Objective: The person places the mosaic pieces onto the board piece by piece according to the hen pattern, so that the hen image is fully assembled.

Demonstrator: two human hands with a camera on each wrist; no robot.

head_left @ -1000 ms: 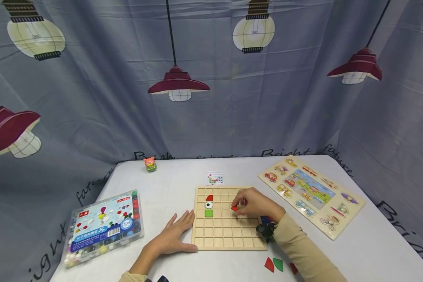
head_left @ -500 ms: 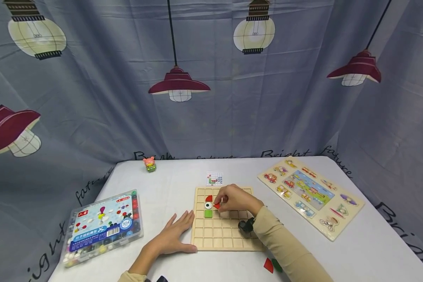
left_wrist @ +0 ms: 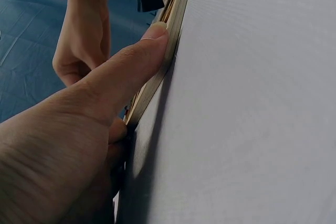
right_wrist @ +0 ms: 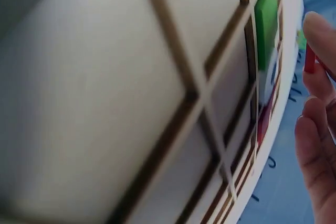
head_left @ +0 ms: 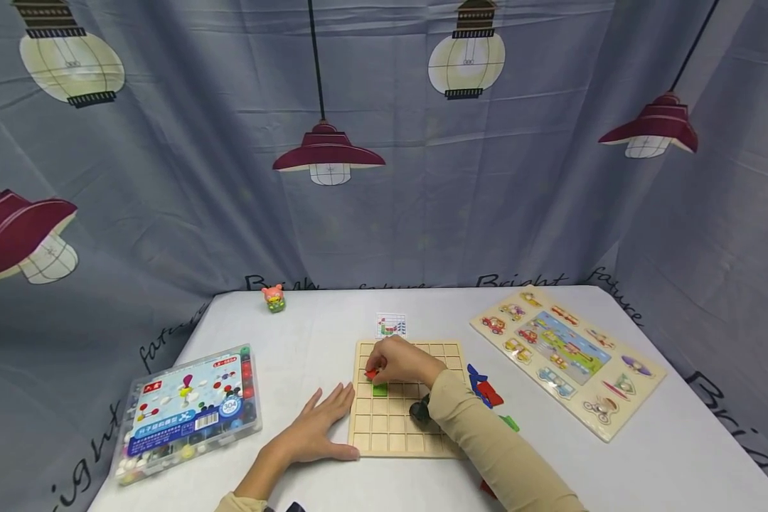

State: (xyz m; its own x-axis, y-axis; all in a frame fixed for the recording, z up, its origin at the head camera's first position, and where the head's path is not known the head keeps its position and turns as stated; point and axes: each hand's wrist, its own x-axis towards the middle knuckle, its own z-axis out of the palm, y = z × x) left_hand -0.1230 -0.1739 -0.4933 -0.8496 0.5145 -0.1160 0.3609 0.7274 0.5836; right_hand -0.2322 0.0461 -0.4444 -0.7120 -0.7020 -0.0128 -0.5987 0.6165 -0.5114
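Observation:
A wooden grid board (head_left: 397, 427) lies on the white table. My right hand (head_left: 393, 363) hovers over its upper left cells and pinches a small red piece (head_left: 371, 374), seen edge-on in the right wrist view (right_wrist: 310, 59). A green square tile (head_left: 380, 390) sits in a cell just below the hand and also shows in the right wrist view (right_wrist: 266, 19). My left hand (head_left: 313, 427) lies flat on the table, its thumb (left_wrist: 131, 72) pressed against the board's left edge (left_wrist: 168, 35).
A small pattern card (head_left: 391, 326) lies behind the board. Loose blue, red and green pieces (head_left: 486, 392) lie right of the board. A vehicle peg puzzle (head_left: 566, 352) is at the right, a clear box of beads (head_left: 188, 409) at the left, a small toy (head_left: 272, 298) at the back.
My right hand carried the red piece leftward across the board, from its middle to the upper left cells. The left hand stayed put.

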